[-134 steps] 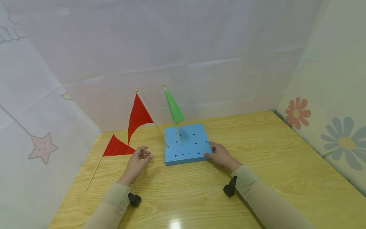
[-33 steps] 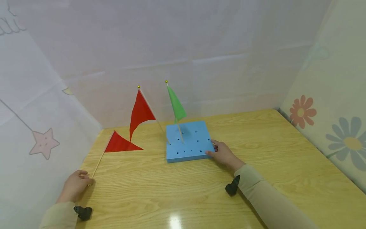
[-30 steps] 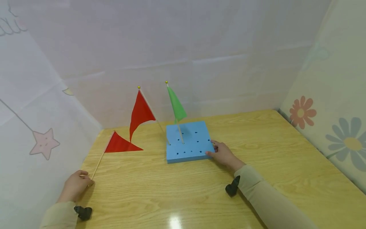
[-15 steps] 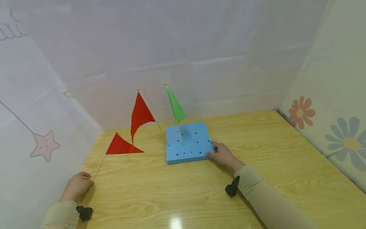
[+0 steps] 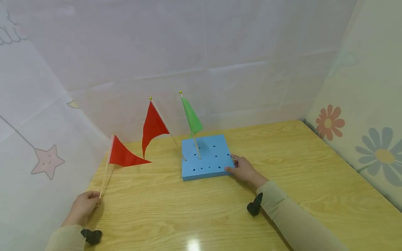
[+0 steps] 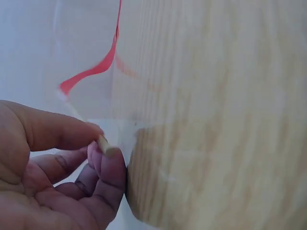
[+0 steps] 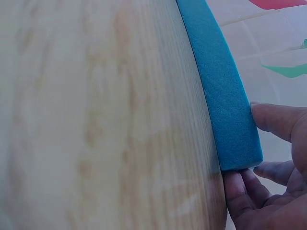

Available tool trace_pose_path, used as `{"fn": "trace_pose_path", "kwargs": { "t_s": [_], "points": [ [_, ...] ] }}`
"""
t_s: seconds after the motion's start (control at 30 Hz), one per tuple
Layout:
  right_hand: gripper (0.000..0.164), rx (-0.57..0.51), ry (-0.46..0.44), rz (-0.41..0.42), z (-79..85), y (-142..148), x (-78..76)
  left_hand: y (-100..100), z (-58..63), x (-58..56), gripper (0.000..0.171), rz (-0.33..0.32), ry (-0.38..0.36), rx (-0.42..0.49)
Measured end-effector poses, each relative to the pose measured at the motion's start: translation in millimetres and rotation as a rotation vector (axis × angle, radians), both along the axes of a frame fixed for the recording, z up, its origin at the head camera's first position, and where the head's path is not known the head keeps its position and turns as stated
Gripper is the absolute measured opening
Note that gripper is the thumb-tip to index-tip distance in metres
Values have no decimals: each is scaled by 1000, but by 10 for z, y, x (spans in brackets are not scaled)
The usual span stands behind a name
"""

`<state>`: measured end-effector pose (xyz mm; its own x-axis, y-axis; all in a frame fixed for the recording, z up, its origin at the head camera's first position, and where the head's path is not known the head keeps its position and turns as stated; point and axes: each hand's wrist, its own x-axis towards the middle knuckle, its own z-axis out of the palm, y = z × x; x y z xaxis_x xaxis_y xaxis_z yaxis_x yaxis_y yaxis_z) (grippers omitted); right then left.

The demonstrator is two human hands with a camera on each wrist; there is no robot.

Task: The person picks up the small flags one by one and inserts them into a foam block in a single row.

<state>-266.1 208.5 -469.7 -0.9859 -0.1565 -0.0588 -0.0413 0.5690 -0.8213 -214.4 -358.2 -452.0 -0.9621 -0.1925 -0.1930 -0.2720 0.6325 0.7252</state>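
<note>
My left hand (image 5: 83,206) pinches the lower end of a wooden stick that bears a red pennant flag (image 5: 122,153); the flag's top is raised off the table. In the left wrist view the stick end (image 6: 106,146) sits between thumb and fingertips. A blue foam block (image 5: 207,164) with several holes lies flat on the table. A second red flag (image 5: 154,122) and a green flag (image 5: 192,116) stand in it, both leaning left. My right hand (image 5: 246,170) holds the block's near right corner, thumb on top and fingers at its side, as the right wrist view shows.
The wood-grain table (image 5: 176,209) stretches around the block. Pale cloth (image 5: 201,52) hangs behind it and at both sides, printed with a star (image 5: 47,162) and flowers (image 5: 328,123). The standing red flag droops left, near the held flag's tip.
My left hand has gone from beside the block to the lying red flag's stick, gripped it and lifted the flag, which now tilts up and left. The right hand stays on the block.
</note>
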Motion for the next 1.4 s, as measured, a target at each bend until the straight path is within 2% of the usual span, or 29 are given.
{"fn": "trace_pose_path", "kwargs": {
  "t_s": [0.13, 0.27, 0.43, 0.7, 0.93, 1.07, 1.23, 1.4],
  "points": [
    [73, 11, 3, 1, 6, -1, -5, 71, -5, -10, 33, 32, 26, 188],
    [73, 20, 5, 1, 8, -6, -1, 184, 21, -16, 36, 17, 47, 254],
    [73, 17, 7, -3, 13, -12, 9, 336, 76, -18, 41, 10, 76, 259],
    [73, -8, -10, -12, 14, -17, 3, 506, 138, 16, 31, 48, 120, 309],
    [73, -9, -15, -15, 20, -17, 19, 594, 149, 35, 29, 45, 164, 331],
    [72, -18, -20, -10, 45, -20, 42, 688, 170, 32, 24, 13, 219, 349],
    [71, -22, -19, -11, 44, -25, 44, 827, 230, 9, 20, -69, 285, 348],
    [72, -19, -15, -8, 28, -20, 22, 953, 313, -26, 24, -109, 343, 374]
  ]
}}
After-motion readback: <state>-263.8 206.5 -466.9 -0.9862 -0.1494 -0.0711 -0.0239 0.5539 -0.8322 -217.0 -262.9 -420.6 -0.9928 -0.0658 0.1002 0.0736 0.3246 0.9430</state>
